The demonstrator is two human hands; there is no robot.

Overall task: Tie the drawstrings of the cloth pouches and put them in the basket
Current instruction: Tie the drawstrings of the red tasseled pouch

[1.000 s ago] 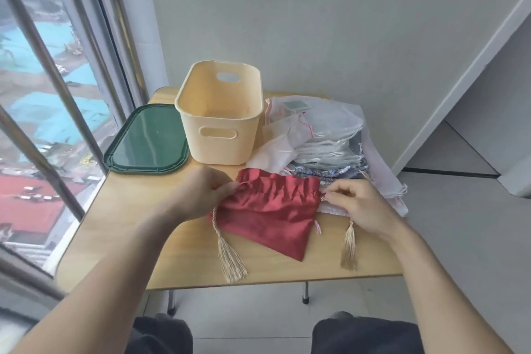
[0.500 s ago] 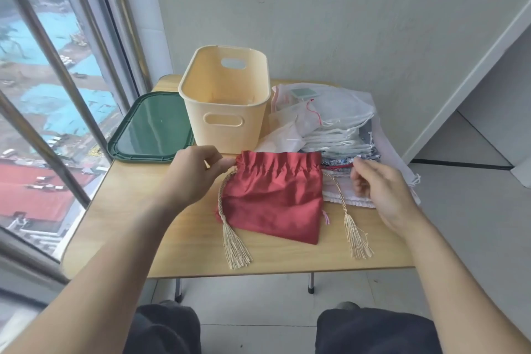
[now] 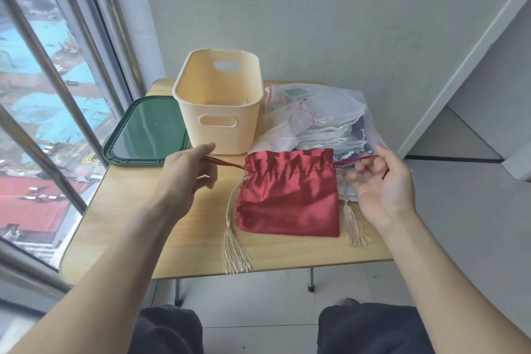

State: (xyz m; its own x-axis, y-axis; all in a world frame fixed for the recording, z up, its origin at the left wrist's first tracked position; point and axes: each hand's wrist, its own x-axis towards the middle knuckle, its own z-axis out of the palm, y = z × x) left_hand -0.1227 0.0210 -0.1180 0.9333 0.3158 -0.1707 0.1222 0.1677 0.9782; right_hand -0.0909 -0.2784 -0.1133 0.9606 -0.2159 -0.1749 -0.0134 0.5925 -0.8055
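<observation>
A red satin pouch lies flat on the wooden table, its gathered mouth toward the cream basket. Beige tassel cords hang from both its sides. My left hand pinches the red drawstring at the pouch's left and holds it taut. My right hand, palm up with blurred fingers, holds the red drawstring at the pouch's right. The basket looks empty. A pile of white mesh and patterned pouches lies behind the red one.
A dark green tray lies left of the basket by the window bars. The table's front edge is close to my knees. A grey wall stands behind the table, with tiled floor to the right.
Both hands have moved outward from the pouch's mouth, drawing the red drawstrings out to either side. The pouch now lies squarer to me.
</observation>
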